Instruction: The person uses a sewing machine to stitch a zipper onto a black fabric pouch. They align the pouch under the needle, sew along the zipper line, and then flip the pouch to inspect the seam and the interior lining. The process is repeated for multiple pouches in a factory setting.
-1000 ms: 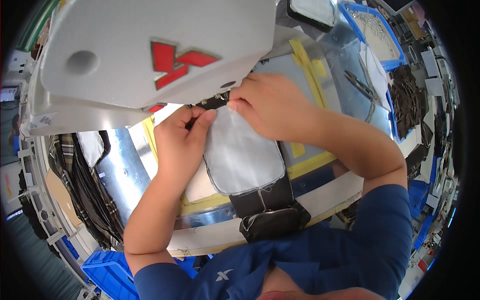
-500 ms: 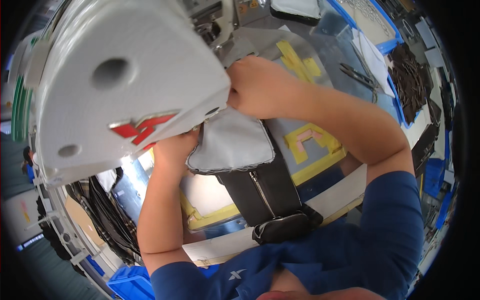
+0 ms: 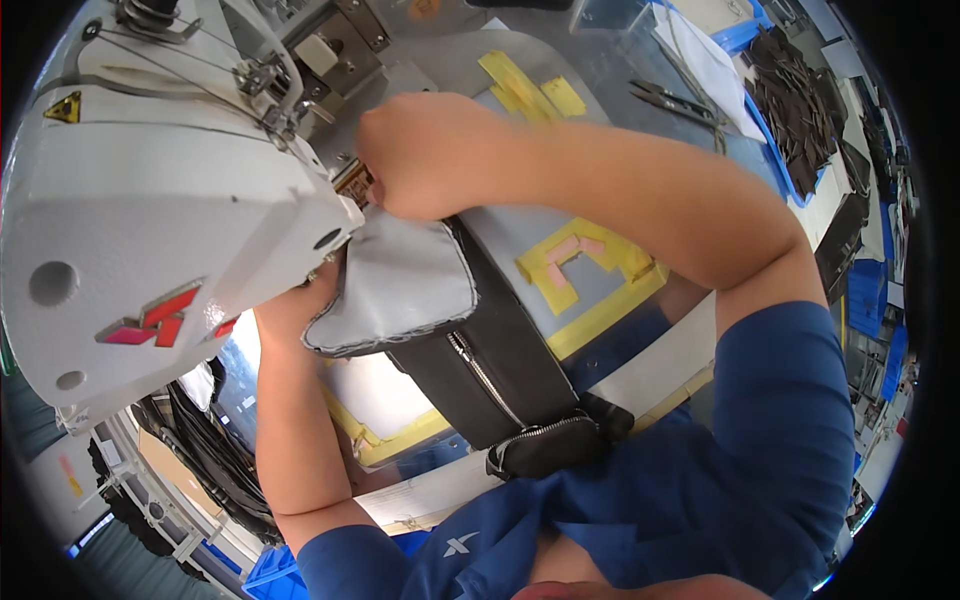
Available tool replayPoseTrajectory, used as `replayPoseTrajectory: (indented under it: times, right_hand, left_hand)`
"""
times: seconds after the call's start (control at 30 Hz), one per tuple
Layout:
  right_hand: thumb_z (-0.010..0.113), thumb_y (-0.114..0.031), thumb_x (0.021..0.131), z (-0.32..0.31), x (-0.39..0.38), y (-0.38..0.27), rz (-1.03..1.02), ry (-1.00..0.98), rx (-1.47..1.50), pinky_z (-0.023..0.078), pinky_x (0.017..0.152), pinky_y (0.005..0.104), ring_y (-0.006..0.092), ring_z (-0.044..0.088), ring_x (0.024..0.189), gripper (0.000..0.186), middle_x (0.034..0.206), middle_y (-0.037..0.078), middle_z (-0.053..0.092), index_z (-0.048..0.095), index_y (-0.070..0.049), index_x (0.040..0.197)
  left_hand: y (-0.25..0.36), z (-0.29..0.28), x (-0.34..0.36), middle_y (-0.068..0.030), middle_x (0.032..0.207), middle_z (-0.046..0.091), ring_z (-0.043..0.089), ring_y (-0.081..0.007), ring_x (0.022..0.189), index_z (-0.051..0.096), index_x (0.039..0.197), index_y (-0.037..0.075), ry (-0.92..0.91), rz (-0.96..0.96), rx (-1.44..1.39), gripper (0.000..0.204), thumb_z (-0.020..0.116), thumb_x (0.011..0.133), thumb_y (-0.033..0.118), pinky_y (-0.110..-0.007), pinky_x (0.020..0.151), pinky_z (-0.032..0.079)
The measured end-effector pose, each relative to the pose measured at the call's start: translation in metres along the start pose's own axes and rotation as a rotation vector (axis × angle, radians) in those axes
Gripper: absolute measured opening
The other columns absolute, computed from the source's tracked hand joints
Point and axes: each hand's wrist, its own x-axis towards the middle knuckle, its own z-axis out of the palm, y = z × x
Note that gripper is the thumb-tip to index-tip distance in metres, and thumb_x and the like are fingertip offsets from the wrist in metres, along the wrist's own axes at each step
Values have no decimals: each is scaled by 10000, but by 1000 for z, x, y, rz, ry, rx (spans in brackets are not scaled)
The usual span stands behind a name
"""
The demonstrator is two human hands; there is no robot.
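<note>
A black bag (image 3: 500, 365) with a silver zip lies in front of me, its near end against my body. Over its far part sits a grey, fabric-covered panel (image 3: 410, 280) with a dark bound edge. My right hand (image 3: 418, 155) is closed at the far edge of this panel, close to the sewing machine's (image 3: 150, 230) needle area. What its fingers grip is hidden under the hand. At the panel's left side is my left hand (image 3: 300, 305), mostly covered by the white machine head, so its fingers cannot be seen.
Yellow tape strips (image 3: 585, 270) mark the table plate right of the bag. Thread snips (image 3: 675, 100) lie farther right, by a blue bin of dark brown pieces (image 3: 795, 110). Dark material (image 3: 190, 430) hangs at the left. The machine head overhangs the left side.
The view has shifted, so the machine head sits farther left and more of its top shows. My right hand has turned somewhat, still closed at the panel's far edge.
</note>
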Motion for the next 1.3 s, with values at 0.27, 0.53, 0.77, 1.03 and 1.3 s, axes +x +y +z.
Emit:
replayPoseTrajectory:
  times: [0.27,0.53,0.77,1.03,1.3]
  right_hand:
    - [733,-230,863,4,5,3,-35,15,-1,593,811,546,445,749,932,258,903,220,767,778,19,910]
    - [677,-191,846,-3,3,-1,-13,-38,-91,620,850,534,441,756,1016,276,1003,233,783,798,19,978]
    - [704,-230,886,-4,3,8,-28,-20,-106,616,856,532,445,748,1014,284,984,231,777,793,24,974]
    - [759,-257,871,2,-2,18,-62,85,-35,529,734,543,457,699,832,269,774,231,699,735,7,825]
    - [734,-235,888,-6,-3,11,-27,14,-69,578,814,534,446,728,961,255,902,232,746,765,17,907]
  left_hand:
    - [2,3,1,-101,973,802,742,-222,846,783,1069,-10,42,40,29,289,921,836,92,-358,809,592]
    - [3,5,-4,-106,979,816,776,-249,870,811,1019,19,46,36,111,230,902,807,31,-371,800,604]
    - [-1,8,-4,-104,958,815,778,-238,855,819,1032,19,54,28,67,256,912,793,28,-370,789,607]
    - [15,4,-6,-133,947,801,760,-281,828,814,1109,63,13,-102,30,257,825,874,169,-390,751,580]
    - [16,3,-7,-139,937,791,751,-286,826,810,1117,61,3,-66,27,247,816,900,177,-392,745,573]
